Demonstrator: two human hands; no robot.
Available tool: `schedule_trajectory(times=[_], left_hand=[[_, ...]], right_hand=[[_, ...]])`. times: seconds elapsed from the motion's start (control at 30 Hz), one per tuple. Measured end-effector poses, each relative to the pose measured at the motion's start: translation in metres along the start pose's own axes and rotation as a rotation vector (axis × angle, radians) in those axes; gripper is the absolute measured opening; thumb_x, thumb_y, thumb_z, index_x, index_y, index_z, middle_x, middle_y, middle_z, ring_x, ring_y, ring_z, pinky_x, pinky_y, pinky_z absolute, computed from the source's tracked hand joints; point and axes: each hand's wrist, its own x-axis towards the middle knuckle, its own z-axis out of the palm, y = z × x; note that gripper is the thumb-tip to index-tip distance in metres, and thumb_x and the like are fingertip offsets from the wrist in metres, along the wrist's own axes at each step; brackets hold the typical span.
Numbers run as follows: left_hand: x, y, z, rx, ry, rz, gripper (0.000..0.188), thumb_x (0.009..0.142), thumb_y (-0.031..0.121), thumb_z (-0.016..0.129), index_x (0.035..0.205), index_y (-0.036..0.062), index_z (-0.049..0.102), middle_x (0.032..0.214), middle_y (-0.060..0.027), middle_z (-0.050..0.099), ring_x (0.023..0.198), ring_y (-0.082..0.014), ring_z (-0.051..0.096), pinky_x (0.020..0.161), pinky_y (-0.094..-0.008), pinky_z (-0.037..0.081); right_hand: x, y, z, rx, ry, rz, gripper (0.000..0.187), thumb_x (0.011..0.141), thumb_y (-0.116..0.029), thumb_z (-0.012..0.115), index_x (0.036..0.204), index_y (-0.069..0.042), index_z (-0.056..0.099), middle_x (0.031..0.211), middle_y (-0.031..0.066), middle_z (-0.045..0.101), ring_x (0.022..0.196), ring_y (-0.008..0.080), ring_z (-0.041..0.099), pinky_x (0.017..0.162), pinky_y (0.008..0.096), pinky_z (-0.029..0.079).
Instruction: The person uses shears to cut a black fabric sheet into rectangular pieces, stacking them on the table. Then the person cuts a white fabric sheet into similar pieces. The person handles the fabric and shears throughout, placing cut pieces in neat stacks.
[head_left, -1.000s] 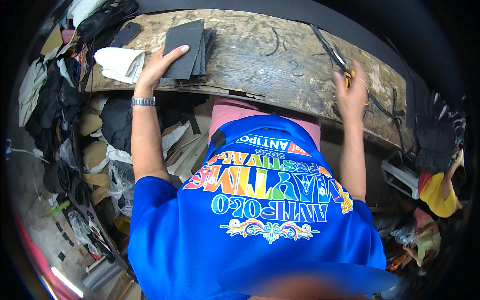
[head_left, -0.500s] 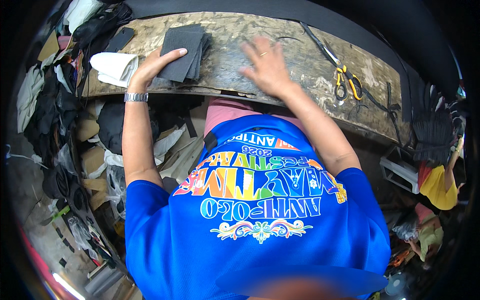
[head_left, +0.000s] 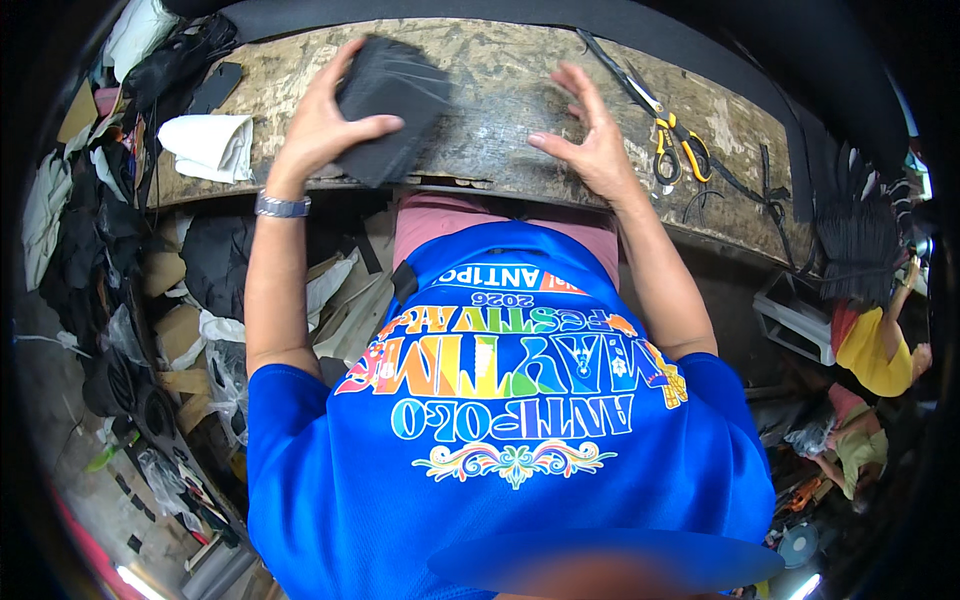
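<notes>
A stack of thin dark-grey rectangular sheets (head_left: 393, 105) is at the left of the worn wooden worktable, slightly blurred, its layers fanned at the right edge. Around its left side curls my left hand (head_left: 325, 125), thumb over the near part and fingers along the far left edge. My right hand (head_left: 592, 145) hovers over the tabletop to the right of the stack. Its fingers are apart and bent, with nothing between them. Yellow-and-black-handled scissors (head_left: 672, 145) lie beyond it on the right.
A folded white cloth (head_left: 208, 148) lies left of my left hand. Black strips (head_left: 765, 195) lie at the table's right end. Dark scraps (head_left: 105, 250) heap up on the left. At the right, another person's yellow garment (head_left: 872, 350) shows beyond the table (head_left: 480, 60).
The stack has shifted right and turned, with my left hand still at its left side. My right hand has moved right, away from it, and turned palm inward.
</notes>
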Motion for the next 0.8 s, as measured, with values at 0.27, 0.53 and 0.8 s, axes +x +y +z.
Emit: schedule_trajectory(times=[0.27,0.53,0.8], left_hand=[[0.020,0.055,0.072,0.354,-0.140,0.328,0.121,0.054,0.031,0.090,0.154,0.0161,0.024,0.138,-0.0272,0.043,0.127,-0.0448,0.044,0.108,-0.0479,0.039],[0.009,0.040,0.069,0.296,-0.111,0.515,0.123,0.053,0.035,0.090,0.151,0.0032,0.024,0.146,-0.0244,0.037,0.136,-0.0401,0.036,0.115,-0.0460,0.031],[-0.020,0.016,0.089,-0.716,0.139,-0.018,0.103,0.078,0.042,0.076,0.156,0.0080,0.018,0.160,-0.0177,0.019,0.148,-0.0291,0.019,0.119,-0.0409,0.018]], right_hand=[[0.021,-0.010,0.011,-0.307,-0.113,-0.303,0.132,0.053,-0.044,0.091,0.156,-0.013,0.016,0.157,0.0196,0.025,0.147,0.0377,0.020,0.119,0.0488,0.021],[0.052,-0.016,0.019,-0.492,-0.255,-0.445,0.127,0.051,-0.055,0.088,0.155,-0.023,0.022,0.154,0.0179,0.028,0.147,0.0402,0.018,0.116,0.0629,0.015],[0.051,-0.015,0.014,-0.442,-0.221,-0.440,0.118,0.051,-0.047,0.090,0.150,-0.018,0.033,0.149,0.0175,0.034,0.138,0.0387,0.034,0.115,0.0490,0.029]])
